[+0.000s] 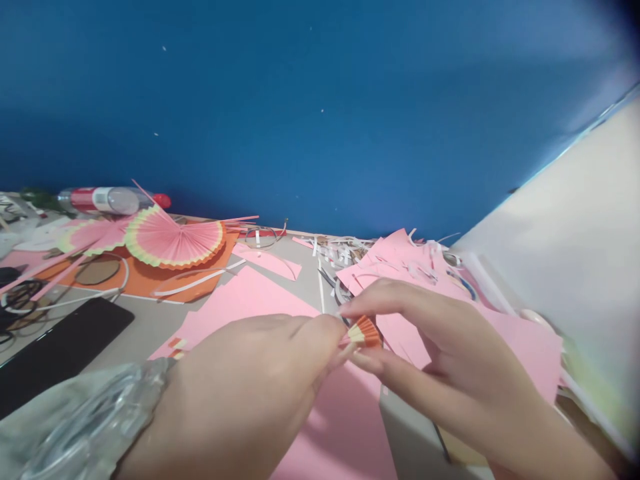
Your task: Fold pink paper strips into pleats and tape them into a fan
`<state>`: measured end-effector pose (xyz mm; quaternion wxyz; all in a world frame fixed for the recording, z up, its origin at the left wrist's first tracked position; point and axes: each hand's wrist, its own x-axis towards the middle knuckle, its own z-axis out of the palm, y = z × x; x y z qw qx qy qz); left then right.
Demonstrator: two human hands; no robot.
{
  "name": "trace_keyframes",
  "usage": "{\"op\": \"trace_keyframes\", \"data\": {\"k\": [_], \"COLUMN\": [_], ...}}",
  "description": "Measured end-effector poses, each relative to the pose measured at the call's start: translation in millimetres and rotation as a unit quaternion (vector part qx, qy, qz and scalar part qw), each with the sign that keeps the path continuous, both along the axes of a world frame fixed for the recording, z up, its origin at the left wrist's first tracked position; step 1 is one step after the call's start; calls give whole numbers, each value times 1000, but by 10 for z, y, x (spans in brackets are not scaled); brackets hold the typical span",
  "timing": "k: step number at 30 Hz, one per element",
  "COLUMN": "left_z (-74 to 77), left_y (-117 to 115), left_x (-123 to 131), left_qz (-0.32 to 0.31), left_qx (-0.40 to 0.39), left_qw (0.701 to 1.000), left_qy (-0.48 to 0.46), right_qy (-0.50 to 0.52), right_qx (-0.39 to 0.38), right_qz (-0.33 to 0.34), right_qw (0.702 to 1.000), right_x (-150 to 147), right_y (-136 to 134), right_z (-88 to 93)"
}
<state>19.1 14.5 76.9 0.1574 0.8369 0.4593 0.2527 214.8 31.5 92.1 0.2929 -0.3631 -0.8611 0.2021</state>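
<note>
My left hand, with a clear bulky wristband, reaches in from the lower left, fingers closed around a small pleated paper fan. The fan's visible end is orange with a pale yellow band. My right hand comes from the right, its thumb and index finger curved around the same fan at its edges. The part of the fan inside my left hand is hidden. Beneath both hands lies a large pink paper sheet on the grey table.
Two pink pleated fans with yellow edges, one the larger fan, lie on orange paper at the left. A black phone, cables and a plastic bottle are nearby. Pink scraps pile up at the right, before a blue wall.
</note>
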Motion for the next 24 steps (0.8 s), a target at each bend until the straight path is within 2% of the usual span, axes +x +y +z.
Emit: {"op": "trace_keyframes", "data": {"k": [4,7,9,11,14,17,19,21,24], "left_z": [62,10,-56,-131,-264,-442,-571,-682,-771], "left_y": [61,112,125,110,45,-31,-72,-99,-108], "left_x": [50,-20,-81,-116,-106,-88,-112,-164,-244], "left_qz": [-5,5,-7,-10,5,13,14,12,-24], "left_qx": [-10,-56,-90,-138,-214,-233,-239,-247,-321], "left_qw": [997,993,989,985,971,963,960,958,944], "left_qy": [81,106,114,108,105,133,147,144,68], "right_qy": [8,16,7,2,35,93,102,98,91], "right_qx": [20,25,3,-25,-60,-70,-109,-137,-164], "right_qz": [-43,-68,-59,-48,-29,-26,-26,-15,5], "right_qw": [999,997,998,999,997,993,988,986,982], "right_x": [21,60,65,41,-37,-124,-174,-215,-257], "right_y": [-6,28,46,33,-48,-141,-173,-178,-167], "right_z": [17,-11,-83,-216,-512,-837,-1010,-1119,-1172]}}
